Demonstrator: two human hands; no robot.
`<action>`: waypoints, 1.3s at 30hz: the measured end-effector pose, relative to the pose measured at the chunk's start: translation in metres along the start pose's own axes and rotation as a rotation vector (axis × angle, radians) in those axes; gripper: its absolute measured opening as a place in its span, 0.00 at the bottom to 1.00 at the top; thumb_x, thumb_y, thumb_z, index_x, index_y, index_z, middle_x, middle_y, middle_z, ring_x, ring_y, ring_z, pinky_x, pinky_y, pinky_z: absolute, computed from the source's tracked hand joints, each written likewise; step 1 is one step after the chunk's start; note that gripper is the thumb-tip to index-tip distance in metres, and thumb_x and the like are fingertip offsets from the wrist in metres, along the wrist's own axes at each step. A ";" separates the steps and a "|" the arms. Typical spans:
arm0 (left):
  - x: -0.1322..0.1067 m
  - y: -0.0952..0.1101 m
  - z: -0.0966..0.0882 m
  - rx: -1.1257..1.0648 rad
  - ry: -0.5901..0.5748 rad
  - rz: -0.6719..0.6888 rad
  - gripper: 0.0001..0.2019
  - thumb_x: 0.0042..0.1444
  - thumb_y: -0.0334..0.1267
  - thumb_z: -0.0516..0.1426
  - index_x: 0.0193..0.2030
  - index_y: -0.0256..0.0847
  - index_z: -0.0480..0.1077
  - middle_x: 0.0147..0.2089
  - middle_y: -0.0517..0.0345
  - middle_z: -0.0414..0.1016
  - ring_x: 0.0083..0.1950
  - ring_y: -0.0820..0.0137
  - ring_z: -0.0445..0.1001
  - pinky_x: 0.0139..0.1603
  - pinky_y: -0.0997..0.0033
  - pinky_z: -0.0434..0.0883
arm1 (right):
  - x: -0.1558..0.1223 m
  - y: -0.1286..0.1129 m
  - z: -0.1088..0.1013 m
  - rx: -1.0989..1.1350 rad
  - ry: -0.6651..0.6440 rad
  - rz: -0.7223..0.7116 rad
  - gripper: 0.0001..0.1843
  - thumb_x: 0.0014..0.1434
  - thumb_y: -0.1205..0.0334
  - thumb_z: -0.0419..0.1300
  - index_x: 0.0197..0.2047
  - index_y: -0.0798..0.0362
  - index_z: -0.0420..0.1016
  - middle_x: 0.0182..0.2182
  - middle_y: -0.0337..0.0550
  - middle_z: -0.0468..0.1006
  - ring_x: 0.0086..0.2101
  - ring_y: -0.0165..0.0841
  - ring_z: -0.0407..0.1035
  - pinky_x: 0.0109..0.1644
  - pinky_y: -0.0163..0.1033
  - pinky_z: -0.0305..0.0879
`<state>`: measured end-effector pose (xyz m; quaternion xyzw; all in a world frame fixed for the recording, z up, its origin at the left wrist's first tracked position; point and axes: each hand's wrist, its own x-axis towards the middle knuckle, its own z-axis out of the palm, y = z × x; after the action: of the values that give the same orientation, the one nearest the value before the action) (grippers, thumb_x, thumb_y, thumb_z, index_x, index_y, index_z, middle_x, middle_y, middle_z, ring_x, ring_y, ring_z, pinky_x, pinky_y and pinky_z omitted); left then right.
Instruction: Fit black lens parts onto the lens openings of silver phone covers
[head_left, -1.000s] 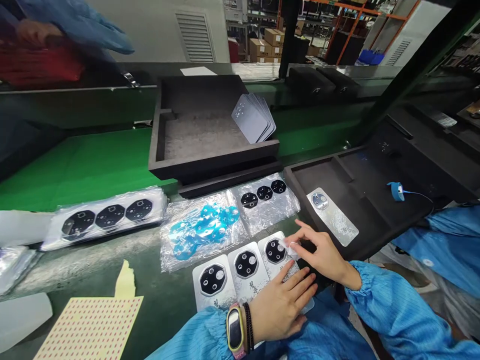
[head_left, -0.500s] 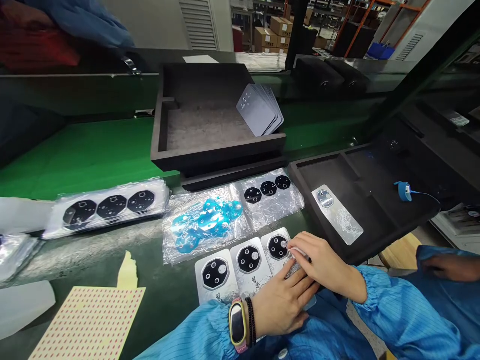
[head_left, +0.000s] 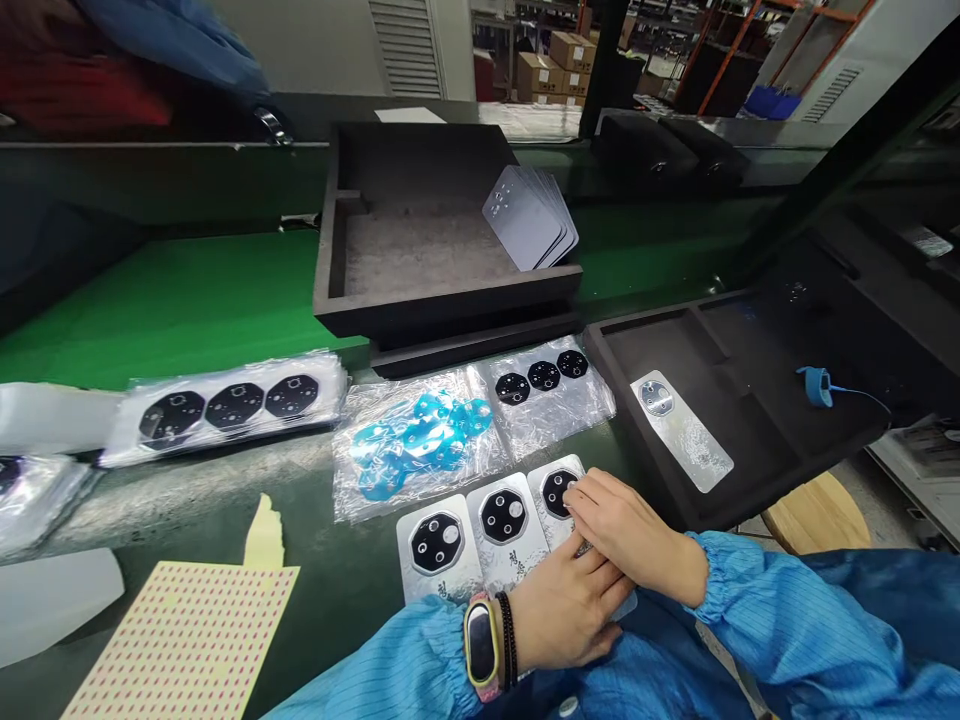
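Three silver phone back panels lie side by side before me: a left panel (head_left: 457, 590), a middle panel (head_left: 491, 575) and a right panel (head_left: 534, 480), each bearing a black octagonal piece with round holes. My left hand (head_left: 566, 612), with a watch at its wrist, lies flat with fingers apart over the lower part of the right panel. My right hand (head_left: 630, 530) rests across that panel's upper part, its fingers stretched over the edge of the black octagonal piece (head_left: 556, 492). The fingers partly hide this piece, and the thumb is not clearly visible.
Bags of blue film pieces (head_left: 420, 440) and black octagonal pieces (head_left: 240, 408) lie beyond the panels. A dark tray (head_left: 450, 310) holds stacked grey plates (head_left: 529, 225). Another panel (head_left: 682, 430) lies in the right tray (head_left: 645, 350). A dotted yellow sheet (head_left: 184, 630) is at left.
My right hand has moved slightly left, its fingers now lying flatter over the octagonal piece instead of bent at its edge. My left hand stays on the panel. The view has shifted slightly.
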<state>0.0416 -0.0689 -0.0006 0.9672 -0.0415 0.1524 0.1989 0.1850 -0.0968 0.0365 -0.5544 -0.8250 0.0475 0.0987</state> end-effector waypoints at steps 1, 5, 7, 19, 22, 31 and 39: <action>0.000 0.000 0.000 0.001 -0.019 -0.002 0.18 0.59 0.44 0.55 0.52 0.33 0.68 0.43 0.54 0.76 0.45 0.65 0.72 0.53 0.61 0.61 | 0.001 0.000 -0.001 -0.011 -0.003 -0.004 0.09 0.57 0.79 0.53 0.28 0.58 0.65 0.27 0.43 0.66 0.29 0.33 0.57 0.33 0.39 0.61; 0.001 0.000 0.001 0.007 -0.037 -0.001 0.20 0.60 0.44 0.55 0.54 0.32 0.67 0.44 0.53 0.76 0.47 0.65 0.71 0.54 0.64 0.60 | 0.003 0.000 -0.004 -0.045 -0.029 -0.042 0.11 0.55 0.80 0.52 0.28 0.57 0.64 0.27 0.43 0.64 0.30 0.34 0.57 0.37 0.40 0.61; 0.001 0.000 0.002 0.005 -0.032 -0.002 0.21 0.59 0.43 0.55 0.55 0.32 0.66 0.45 0.53 0.76 0.48 0.65 0.71 0.54 0.64 0.60 | 0.005 0.001 -0.006 -0.054 -0.056 -0.073 0.11 0.55 0.80 0.51 0.27 0.56 0.63 0.27 0.42 0.63 0.30 0.34 0.57 0.38 0.40 0.61; 0.002 0.002 0.002 0.019 -0.059 -0.006 0.23 0.62 0.43 0.51 0.59 0.30 0.65 0.48 0.49 0.76 0.49 0.61 0.72 0.50 0.61 0.63 | 0.014 0.001 -0.012 -0.134 -0.220 -0.113 0.08 0.55 0.79 0.53 0.29 0.58 0.67 0.29 0.45 0.66 0.35 0.37 0.62 0.44 0.42 0.63; 0.002 0.003 0.001 0.027 -0.079 -0.010 0.22 0.62 0.43 0.52 0.58 0.31 0.66 0.49 0.50 0.76 0.49 0.63 0.72 0.49 0.62 0.64 | 0.016 0.001 -0.013 -0.122 -0.227 -0.117 0.08 0.56 0.79 0.53 0.29 0.59 0.68 0.28 0.45 0.66 0.35 0.38 0.62 0.44 0.42 0.63; 0.003 0.001 -0.003 0.003 -0.094 -0.029 0.23 0.62 0.43 0.50 0.61 0.31 0.64 0.53 0.50 0.74 0.53 0.63 0.71 0.55 0.61 0.64 | 0.020 0.003 -0.015 0.065 -0.226 -0.071 0.10 0.54 0.82 0.53 0.29 0.61 0.71 0.28 0.47 0.70 0.35 0.38 0.64 0.43 0.42 0.65; -0.003 0.001 -0.005 0.137 0.045 0.031 0.22 0.65 0.43 0.47 0.59 0.32 0.65 0.61 0.51 0.69 0.64 0.61 0.62 0.66 0.54 0.51 | 0.002 0.030 -0.040 0.708 -0.077 0.298 0.08 0.63 0.65 0.52 0.35 0.56 0.70 0.34 0.44 0.75 0.32 0.28 0.69 0.35 0.33 0.66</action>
<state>0.0372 -0.0673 0.0035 0.9741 -0.0417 0.1795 0.1308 0.2198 -0.0851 0.0706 -0.5975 -0.6711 0.3641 0.2451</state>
